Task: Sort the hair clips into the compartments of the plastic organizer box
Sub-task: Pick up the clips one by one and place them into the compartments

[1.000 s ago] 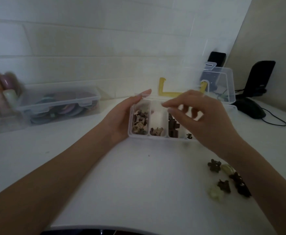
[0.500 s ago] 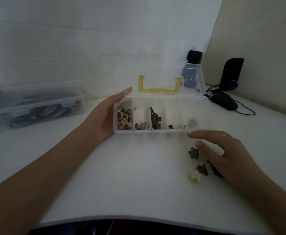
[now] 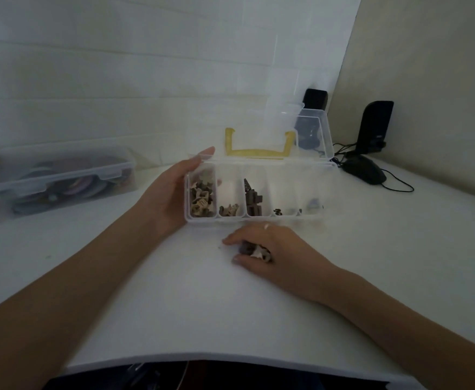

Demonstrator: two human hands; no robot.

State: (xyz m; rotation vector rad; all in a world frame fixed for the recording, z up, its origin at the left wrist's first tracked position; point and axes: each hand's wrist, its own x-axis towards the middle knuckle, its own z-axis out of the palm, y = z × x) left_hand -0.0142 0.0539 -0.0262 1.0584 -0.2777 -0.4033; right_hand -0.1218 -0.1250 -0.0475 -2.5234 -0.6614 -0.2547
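A clear plastic organizer box point(image 3: 258, 219) with an open lid and a yellow handle point(image 3: 258, 152) stands on the white table. Its compartments hold small brown, beige and dark hair clips point(image 3: 201, 199). My left hand point(image 3: 168, 192) grips the box's left end. My right hand point(image 3: 275, 253) lies on the table just in front of the box, fingers curled over a small bunch of loose clips point(image 3: 254, 250), dark and cream ones. Most of that bunch is hidden under the palm.
A closed clear box point(image 3: 61, 178) of coloured items sits at the back left. Another clear container point(image 3: 313, 133), a black mouse point(image 3: 364, 171) with its cable and two black speakers point(image 3: 374, 128) stand at the back right. The table's near edge point(image 3: 230, 358) is close.
My right hand left the box, dropped to the loose clips on the table and swept them left to just in front of the box. The left hand kept its hold on the box.
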